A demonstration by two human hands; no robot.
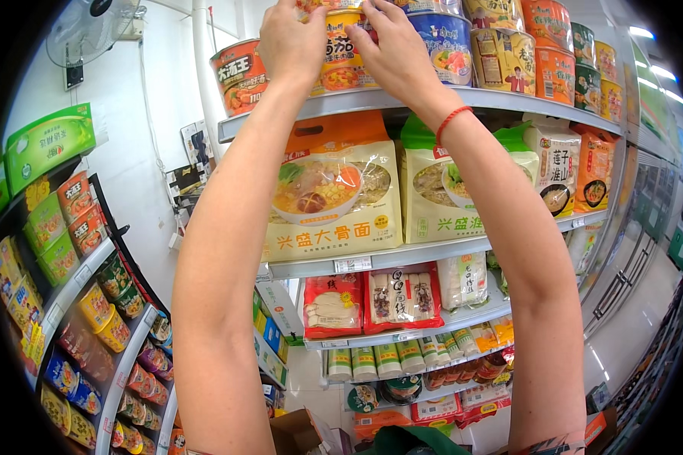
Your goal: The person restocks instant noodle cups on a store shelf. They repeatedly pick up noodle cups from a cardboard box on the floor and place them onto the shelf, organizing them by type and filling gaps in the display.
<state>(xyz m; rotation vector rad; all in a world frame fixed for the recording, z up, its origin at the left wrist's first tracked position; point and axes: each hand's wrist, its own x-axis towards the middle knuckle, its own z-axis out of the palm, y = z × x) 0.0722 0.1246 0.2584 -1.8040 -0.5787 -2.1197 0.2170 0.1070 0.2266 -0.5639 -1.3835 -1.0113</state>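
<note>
Both my arms reach up to the top shelf (341,101) of a store rack. My left hand (293,42) is at the left side of a yellow instant noodle tub (341,57) and of another tub (338,4) stacked on it, cut off by the upper rim. On their right side is my right hand (390,51), fingers spread, a red cord on the wrist. Which tub the fingers press on, I cannot tell. A red-orange noodle tub (240,77) stands to the left, a blue one (443,48) to the right.
Large noodle bags (333,193) fill the shelf below, with red noodle packs (401,298) under them. Another rack of noodle tubs (94,307) curves along the left. A wall fan (88,31) hangs upper left. An open cardboard box (301,432) is low down; glass-door coolers (632,244) stand right.
</note>
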